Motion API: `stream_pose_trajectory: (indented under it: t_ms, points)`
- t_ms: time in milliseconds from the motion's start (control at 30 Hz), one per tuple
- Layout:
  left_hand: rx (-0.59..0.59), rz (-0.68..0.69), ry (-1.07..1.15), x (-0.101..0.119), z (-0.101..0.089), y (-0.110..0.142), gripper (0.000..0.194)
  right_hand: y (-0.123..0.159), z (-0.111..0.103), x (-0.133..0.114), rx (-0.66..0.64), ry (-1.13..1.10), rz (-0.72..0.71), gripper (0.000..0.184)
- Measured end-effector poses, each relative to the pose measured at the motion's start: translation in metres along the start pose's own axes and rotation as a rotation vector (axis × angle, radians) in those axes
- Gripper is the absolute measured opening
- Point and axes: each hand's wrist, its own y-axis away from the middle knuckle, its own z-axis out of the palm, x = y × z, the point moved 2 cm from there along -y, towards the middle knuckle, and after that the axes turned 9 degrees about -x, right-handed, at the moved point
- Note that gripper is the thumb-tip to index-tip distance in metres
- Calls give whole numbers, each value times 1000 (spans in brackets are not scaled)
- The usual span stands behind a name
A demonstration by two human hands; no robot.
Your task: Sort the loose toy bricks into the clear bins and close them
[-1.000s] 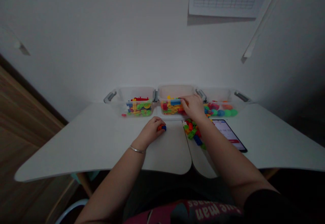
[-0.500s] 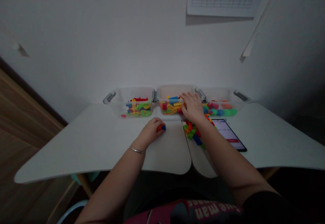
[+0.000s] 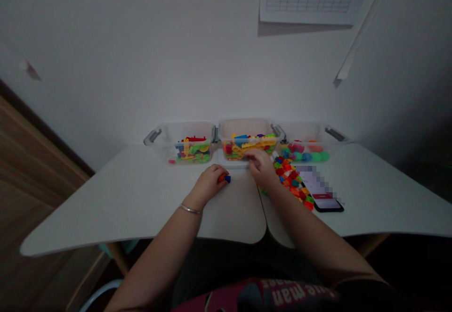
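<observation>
My left hand (image 3: 209,180) rests on the table with its fingers closed around small toy building blocks (image 3: 227,178), one orange and one blue. My right hand (image 3: 262,167) hovers in front of the middle clear bin (image 3: 226,128), thumb and fingers drawn together. Whatever it may pinch is too small or hidden to make out. Inside that bin lie yellow, blue and red plastic pieces (image 3: 242,140). Beside my right forearm spreads a pile of colourful building blocks (image 3: 291,180), partly covered by the arm.
A left clear bin (image 3: 169,130) holds mixed toy pieces; a small red piece (image 3: 171,161) lies near its front. In the right bin (image 3: 303,128) are round green, blue and orange pieces. A phone (image 3: 328,203) lies right of the pile. A seam (image 3: 263,208) splits the tabletop.
My right hand has come back from over the middle bin, toward me and slightly left, its spread fingers now drawn together. More of the block pile shows. My left hand stays in place.
</observation>
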Motion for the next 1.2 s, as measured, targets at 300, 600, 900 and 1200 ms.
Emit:
stream_pose_trajectory:
  t_ms: [300, 600, 900, 1200]
  points:
    - [18, -109, -56, -5, 2, -1, 24, 21, 40, -10, -441, 44, 89, 33]
    - [21, -220, -96, -2, -3, 1, 24, 23, 41, -24, -554, 133, 22, 33]
    - [-9, -224, -135, -6, 0, 0, 32, 21, 42, -19, -522, 147, -6, 23]
    - [-16, -227, -175, 2, -5, 2, 24, 22, 42, -21, -545, 230, 57, 16]
